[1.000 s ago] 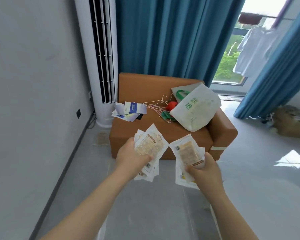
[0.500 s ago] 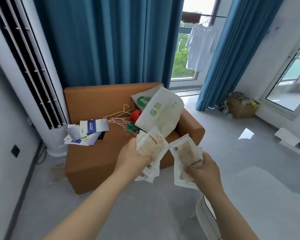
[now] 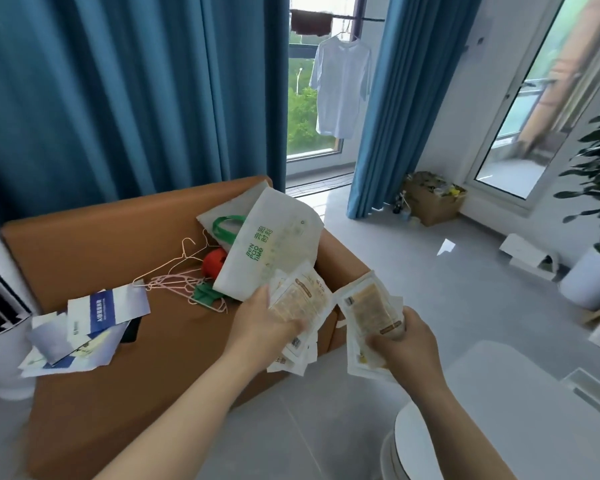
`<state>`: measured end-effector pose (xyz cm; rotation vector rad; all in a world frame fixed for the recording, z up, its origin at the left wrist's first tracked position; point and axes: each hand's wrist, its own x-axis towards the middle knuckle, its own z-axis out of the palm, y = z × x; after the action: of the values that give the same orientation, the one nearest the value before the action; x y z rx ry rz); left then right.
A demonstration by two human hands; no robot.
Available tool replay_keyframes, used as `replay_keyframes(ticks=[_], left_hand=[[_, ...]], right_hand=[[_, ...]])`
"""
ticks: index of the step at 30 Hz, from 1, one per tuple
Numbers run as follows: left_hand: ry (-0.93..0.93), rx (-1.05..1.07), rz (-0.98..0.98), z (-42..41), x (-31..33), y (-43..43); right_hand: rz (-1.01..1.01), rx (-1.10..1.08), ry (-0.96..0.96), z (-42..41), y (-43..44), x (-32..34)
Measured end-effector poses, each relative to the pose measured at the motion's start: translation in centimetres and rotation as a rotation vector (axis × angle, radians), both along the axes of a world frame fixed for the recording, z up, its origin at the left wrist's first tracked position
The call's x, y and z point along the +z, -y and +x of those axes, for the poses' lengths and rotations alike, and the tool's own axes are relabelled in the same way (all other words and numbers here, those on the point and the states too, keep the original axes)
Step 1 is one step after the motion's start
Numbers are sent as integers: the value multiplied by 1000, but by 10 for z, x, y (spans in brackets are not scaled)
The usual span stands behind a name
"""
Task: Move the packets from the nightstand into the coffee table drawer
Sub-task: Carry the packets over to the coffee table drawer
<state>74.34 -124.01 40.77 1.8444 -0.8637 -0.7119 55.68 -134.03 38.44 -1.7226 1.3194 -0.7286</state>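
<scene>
Both hands are loaded. The left hand (image 3: pixel 264 327) grips the left stack (image 3: pixel 300 303) of packets, thumb across the top one. The right hand (image 3: pixel 406 344) has its fingers closed round the lower half of the right stack (image 3: pixel 371 317). Both stacks are in the air, in front of the orange armchair (image 3: pixel 101 237). No nightstand or drawer is in view.

Risk: the packets are flat, glossy film pouches with clear edges and tan contents, loosely fanned. A lower one could slide free in transit, likeliest from the left stack, whose corners hang below the palm. With both hands full, opening a drawer means freeing one first.

A smooth white tabletop (image 3: pixel 499 393) sits low right. I cannot tell whether it has a drawer.
</scene>
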Motion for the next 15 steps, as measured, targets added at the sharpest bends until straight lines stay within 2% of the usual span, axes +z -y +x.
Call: replay_keyframes(ticks=[9, 15], left_hand=[[32, -185, 25, 86, -4, 146], [61, -305, 50, 105, -10, 238]], right_hand=[[7, -188, -11, 68, 105, 0], [30, -312, 6, 84, 167, -2]])
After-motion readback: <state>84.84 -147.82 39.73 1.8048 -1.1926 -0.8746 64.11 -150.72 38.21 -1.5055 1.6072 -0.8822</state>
